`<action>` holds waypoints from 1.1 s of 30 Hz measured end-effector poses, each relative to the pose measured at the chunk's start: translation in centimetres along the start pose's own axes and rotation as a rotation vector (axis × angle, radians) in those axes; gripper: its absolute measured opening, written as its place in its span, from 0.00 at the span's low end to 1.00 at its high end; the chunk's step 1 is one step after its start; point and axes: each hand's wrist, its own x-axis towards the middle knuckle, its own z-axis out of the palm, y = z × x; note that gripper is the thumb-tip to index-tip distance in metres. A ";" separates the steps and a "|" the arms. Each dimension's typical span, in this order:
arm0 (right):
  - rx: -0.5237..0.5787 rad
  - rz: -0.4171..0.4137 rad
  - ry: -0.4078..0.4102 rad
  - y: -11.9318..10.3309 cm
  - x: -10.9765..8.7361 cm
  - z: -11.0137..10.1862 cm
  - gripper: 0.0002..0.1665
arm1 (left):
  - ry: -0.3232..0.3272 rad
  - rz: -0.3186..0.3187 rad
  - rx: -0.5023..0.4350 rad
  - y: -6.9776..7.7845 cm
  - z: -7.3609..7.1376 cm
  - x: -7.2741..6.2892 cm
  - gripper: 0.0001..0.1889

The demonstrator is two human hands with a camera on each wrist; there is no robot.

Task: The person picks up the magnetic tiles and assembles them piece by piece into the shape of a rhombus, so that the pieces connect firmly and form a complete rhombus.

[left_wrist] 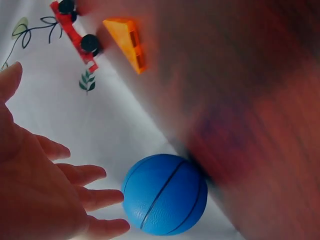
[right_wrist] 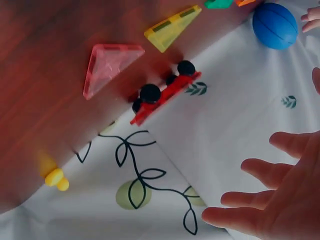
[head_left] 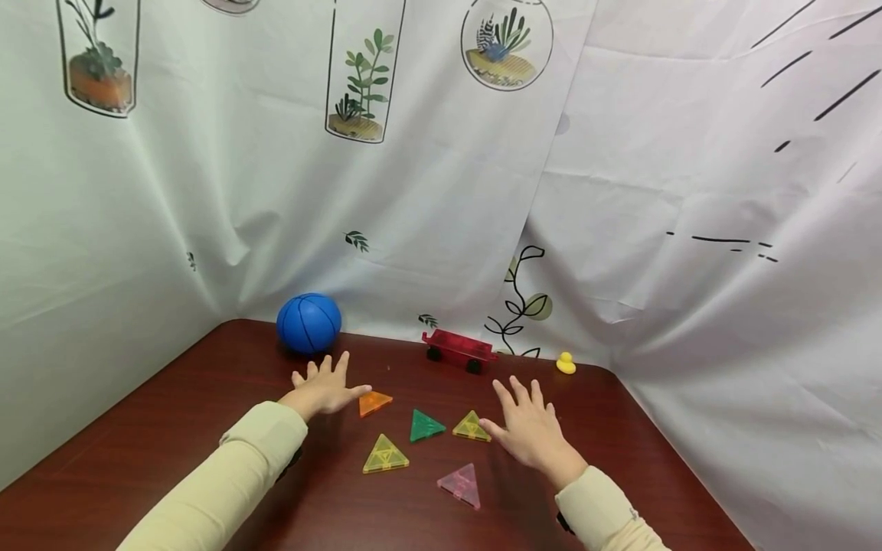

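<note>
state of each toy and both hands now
left hand: fingers spread, holding nothing
right hand: fingers spread, holding nothing
orange triangle: flat
green triangle: flat
nearer yellow triangle: flat
farther yellow triangle: flat
pink triangle: flat
blue basketball: on table
red wagon: upright on wheels
yellow duck: upright

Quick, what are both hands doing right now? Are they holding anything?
Left hand: open, fingers spread, holding nothing.
Right hand: open, fingers spread, holding nothing.
</note>
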 end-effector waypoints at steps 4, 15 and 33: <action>0.021 -0.010 0.000 -0.3 -0.1 0.5 0.41 | -0.014 -0.010 0.011 0.0 0.7 0.3 0.43; 0.065 -0.105 0.019 -1.6 -0.2 2.3 0.34 | -0.072 -0.040 -0.020 0.3 2.4 1.7 0.38; -0.035 -0.282 -0.083 -5.8 0.2 4.9 0.26 | -0.109 -0.038 0.055 1.4 3.6 3.2 0.20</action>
